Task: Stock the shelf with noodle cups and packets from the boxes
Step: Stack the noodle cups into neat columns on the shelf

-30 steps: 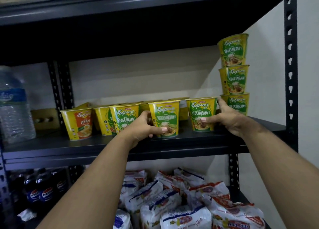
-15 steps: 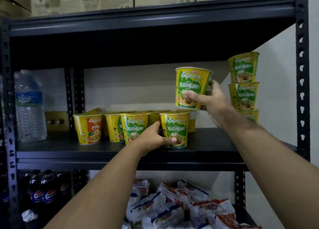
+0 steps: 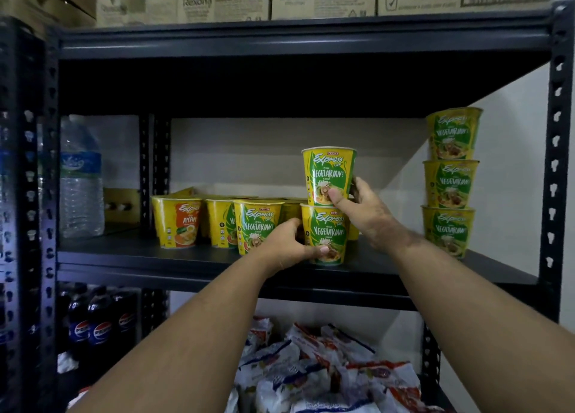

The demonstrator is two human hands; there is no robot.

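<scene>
Cup (image 3: 329, 176) in my right hand (image 3: 367, 216) stands upright, thumb on its front and fingers round the back, its base right at the rim of the cup below (image 3: 326, 235). Whether it has fully seated I cannot tell. My left hand (image 3: 286, 244) grips that lower cup low on its side, thumb across the front, steadying it on the shelf (image 3: 186, 257).

What matters now is the line-up: both cups have their long axis vertical, and the upper one sits just about square over the lower, so I judge the move to be a short straight drop and then letting go. My right hand is the nearer one and does the placing; the left only braces.

Left of my left hand stands a row of single cups (image 3: 258, 225), one an orange Ayam cup (image 3: 177, 222). Right of my right hand, well apart, is a stack of three (image 3: 451, 182). Below my arms lie packets (image 3: 326, 372). A slight tilt on release could topple the pair.
</scene>
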